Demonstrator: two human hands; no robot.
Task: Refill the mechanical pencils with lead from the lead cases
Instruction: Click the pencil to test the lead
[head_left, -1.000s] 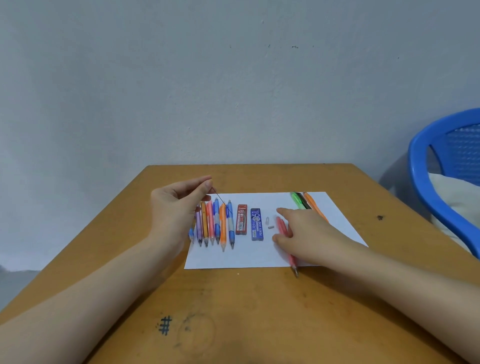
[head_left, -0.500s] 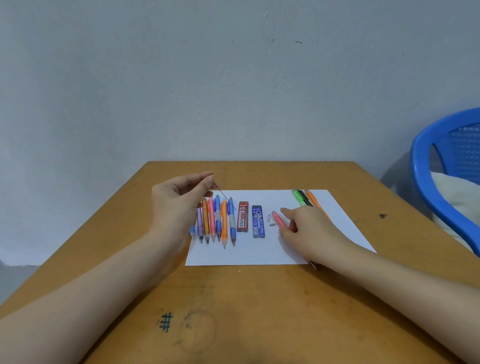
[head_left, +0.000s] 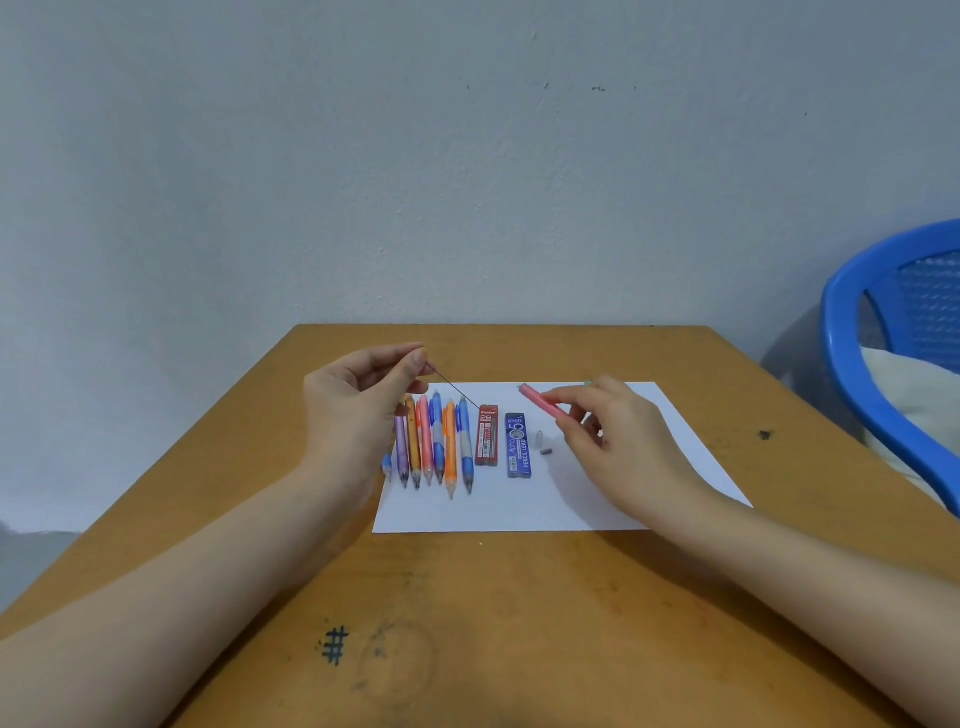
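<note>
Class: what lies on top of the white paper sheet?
A row of mechanical pencils, a red lead case, a blue lead case, two small grey pieces. The right hand hides whatever lies behind it.

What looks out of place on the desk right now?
Nothing is spilled or broken. Two small loose bits lie on the paper beside the blue lead case, probably off the pink pencil in the right hand. The left hand pinches a single lead; the other pencils lie in a neat row.
</note>
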